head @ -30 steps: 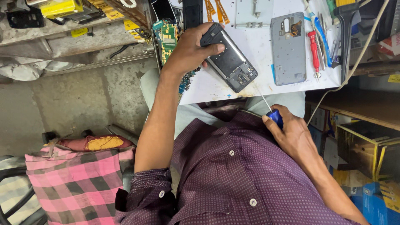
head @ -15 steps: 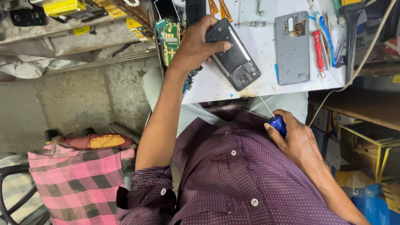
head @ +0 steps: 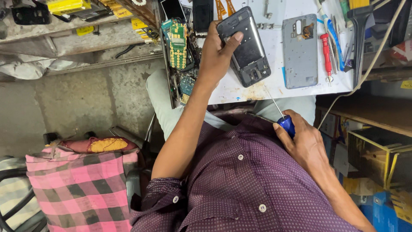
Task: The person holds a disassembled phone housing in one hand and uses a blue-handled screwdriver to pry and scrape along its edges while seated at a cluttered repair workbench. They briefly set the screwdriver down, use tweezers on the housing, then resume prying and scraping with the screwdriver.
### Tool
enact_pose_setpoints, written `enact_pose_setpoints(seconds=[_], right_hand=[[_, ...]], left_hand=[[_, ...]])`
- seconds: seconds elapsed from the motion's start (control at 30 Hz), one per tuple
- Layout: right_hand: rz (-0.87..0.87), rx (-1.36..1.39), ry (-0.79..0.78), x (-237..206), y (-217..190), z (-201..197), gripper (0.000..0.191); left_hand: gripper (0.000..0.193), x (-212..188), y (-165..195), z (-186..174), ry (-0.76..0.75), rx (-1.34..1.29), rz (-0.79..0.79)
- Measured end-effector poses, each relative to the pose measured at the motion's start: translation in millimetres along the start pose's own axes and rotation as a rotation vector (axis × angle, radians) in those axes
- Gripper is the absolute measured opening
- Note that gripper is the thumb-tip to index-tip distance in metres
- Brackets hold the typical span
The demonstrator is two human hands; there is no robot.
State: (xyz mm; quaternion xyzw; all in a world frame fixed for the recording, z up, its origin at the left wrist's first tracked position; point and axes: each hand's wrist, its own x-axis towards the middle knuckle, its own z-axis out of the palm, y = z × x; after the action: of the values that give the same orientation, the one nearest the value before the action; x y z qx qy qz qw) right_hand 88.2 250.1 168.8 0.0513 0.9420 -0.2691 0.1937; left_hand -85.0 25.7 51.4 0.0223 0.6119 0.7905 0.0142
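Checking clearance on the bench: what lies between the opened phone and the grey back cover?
In the head view, only bare white tabletop separates the opened phone held by the left hand from the grey back cover.

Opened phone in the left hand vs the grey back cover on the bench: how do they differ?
The opened phone is dark, its inner frame and cutouts exposed; the grey back cover is a plain light-grey shell. The phone is tilted and gripped by the left hand; the cover lies flat and untouched on the white bench. The phone looks thicker, the cover thin. Both are similar-sized rounded rectangles.
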Motion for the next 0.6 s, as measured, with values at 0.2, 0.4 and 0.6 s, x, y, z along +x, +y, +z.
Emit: enact_pose_setpoints(seconds=[0.2, 0.4, 0.6], right_hand=[[-0.022, -0.003, 0.01, -0.3, 2.8, 6.1, 0.051], [-0.031, -0.01, -0.008, 0.3, 2.2, 7.9, 0.051], [-0.076, -0.042, 0.015, 1.0, -0.2, 14.3, 0.052]], left_hand=[[0.04, -4.8, 4.8, 5.9, 0.014, 0.065, 0.075], [0.038, -9.6, 7.6, 6.1, 0.013, 0.108, 0.062], [0.034, -10.4, 0.9, 2.6, 0.021, 0.102, 0.101]])
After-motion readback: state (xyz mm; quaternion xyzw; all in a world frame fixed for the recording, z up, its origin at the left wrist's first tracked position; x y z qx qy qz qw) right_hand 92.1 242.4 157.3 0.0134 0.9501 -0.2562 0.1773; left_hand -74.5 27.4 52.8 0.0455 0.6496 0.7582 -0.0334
